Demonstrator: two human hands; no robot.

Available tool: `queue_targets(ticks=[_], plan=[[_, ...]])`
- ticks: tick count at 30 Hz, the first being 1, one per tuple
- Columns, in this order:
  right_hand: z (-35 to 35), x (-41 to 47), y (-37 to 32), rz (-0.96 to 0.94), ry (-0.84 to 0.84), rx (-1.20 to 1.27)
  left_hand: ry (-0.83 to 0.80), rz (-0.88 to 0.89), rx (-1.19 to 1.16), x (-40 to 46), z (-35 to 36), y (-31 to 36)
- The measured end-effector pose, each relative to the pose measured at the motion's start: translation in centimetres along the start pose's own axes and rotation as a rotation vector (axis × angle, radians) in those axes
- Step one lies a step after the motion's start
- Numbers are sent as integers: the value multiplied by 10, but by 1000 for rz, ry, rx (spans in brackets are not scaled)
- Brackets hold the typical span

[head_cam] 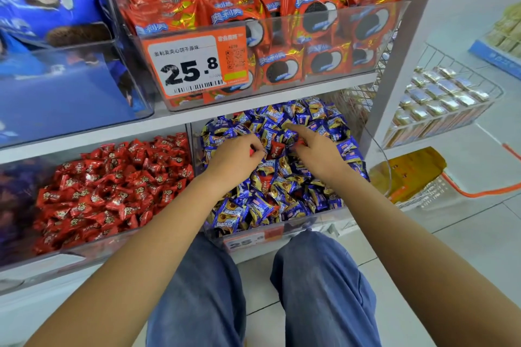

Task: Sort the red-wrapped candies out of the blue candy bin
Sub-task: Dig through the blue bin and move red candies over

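One red-wrapped candy (275, 150) lies between both hands in the blue candy bin (282, 229), just beside the left hand (236, 153), whose fingers pinch another red piece, while the right hand (315, 149) points, forefinger extended.

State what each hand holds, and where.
Left hand curls around a small red-wrapped candy, mostly hidden. Right hand holds nothing, forefinger extended.

Head view, sole camera: worn on the person's head, facing forward and steeply downward, wide-angle with edges bowed. Position: close before a white shelving unit (180, 118), apparently crouched, blue-trousered knees (318, 284) at bottom centre. Nearest field: clear plastic bin of blue-wrapped candies (282, 197), centre, within arm's reach. Upper field: orange price tag marked 25.8 (194, 63), legible, near the lens. Right margin: wire basket (439, 98), farther off, softer. No second view.
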State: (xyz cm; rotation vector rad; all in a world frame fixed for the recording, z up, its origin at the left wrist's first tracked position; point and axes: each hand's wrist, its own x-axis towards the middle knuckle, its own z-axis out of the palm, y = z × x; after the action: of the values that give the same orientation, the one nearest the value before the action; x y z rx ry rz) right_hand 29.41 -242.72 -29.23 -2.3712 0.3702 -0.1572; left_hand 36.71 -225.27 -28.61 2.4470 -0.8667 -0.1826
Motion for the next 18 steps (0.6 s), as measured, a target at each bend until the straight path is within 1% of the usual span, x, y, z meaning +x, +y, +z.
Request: queue_targets(ticks=[3,6,9,11,13,16,18], plan=[[6,12,-8,-27,-7,-74,-67,53,26,-12,2,3],[13,22,-11,-2,-44,-168,-154,129,249,-20,13,7],[20,26,-12,2,-80,-241,-218,130,436,-19,24,7],[23,24,-13,-7,-53,-228,-215,119,513,-18,28,6],[25,20,-13,-16,-31,-261,-197,124,553,-16,31,6],[29,14,-11,-14,-35,-329,-243,141,574,-15,34,11],[31,11,-7,-19,-38,-314,-260,150,558,-17,35,10]])
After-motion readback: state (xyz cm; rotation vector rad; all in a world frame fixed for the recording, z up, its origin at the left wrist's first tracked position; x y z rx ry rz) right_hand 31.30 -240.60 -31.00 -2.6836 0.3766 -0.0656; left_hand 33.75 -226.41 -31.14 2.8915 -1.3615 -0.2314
